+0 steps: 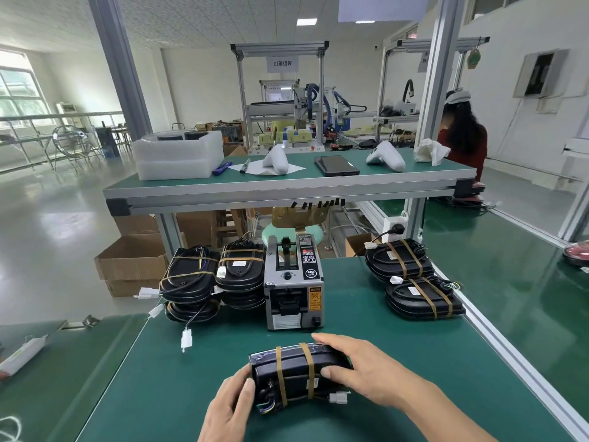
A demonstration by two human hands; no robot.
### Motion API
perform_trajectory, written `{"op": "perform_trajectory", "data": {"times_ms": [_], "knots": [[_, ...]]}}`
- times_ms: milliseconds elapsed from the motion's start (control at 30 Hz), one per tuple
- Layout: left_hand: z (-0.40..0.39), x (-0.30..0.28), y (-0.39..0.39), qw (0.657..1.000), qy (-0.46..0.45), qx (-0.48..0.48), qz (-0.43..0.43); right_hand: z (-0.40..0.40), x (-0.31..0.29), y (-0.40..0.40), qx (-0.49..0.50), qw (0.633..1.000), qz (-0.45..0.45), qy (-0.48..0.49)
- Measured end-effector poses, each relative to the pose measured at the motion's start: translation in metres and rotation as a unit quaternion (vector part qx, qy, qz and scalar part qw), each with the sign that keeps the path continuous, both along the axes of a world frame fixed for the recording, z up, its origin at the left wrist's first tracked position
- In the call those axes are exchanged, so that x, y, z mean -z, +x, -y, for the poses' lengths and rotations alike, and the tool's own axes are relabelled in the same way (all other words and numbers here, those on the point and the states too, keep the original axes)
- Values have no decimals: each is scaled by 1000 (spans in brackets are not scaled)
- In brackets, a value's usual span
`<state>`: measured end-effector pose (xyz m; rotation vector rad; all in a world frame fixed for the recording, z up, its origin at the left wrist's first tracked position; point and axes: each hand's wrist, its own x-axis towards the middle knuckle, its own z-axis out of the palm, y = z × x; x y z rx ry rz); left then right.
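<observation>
Head view: near the front edge of a green desk (178, 378) lies a bundle of black plastic housings (293, 366), bound by two tan bands, with a white connector (338, 397) trailing from it. The left hand (232, 406) grips its left end, thumb on the near face. The right hand (360, 371) clasps its right end, fingers over the top. Behind stands a tape dispenser (294, 282), flanked by stacked bundles (191, 279). On the upper shelf (287, 183), a white foam tray (178, 161) holds dark round parts (183, 135). An open cardboard box (130, 260) sits on the floor, its contents hidden.
</observation>
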<state>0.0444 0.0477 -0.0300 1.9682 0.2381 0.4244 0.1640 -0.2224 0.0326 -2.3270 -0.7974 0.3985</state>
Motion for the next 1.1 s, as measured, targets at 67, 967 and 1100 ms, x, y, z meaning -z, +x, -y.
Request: {"op": "perform_trajectory", "data": {"times_ms": [67, 967, 1100], "knots": [[-2, 4, -1, 1000, 23, 8, 1, 0, 1, 2, -2, 1000, -8, 3], [-11, 13, -2, 994, 26, 105, 13, -4, -17, -1, -17, 999, -37, -30], [-11, 17, -1, 994, 22, 105, 12, -12, -31, 4, -32, 997, -40, -49]]}}
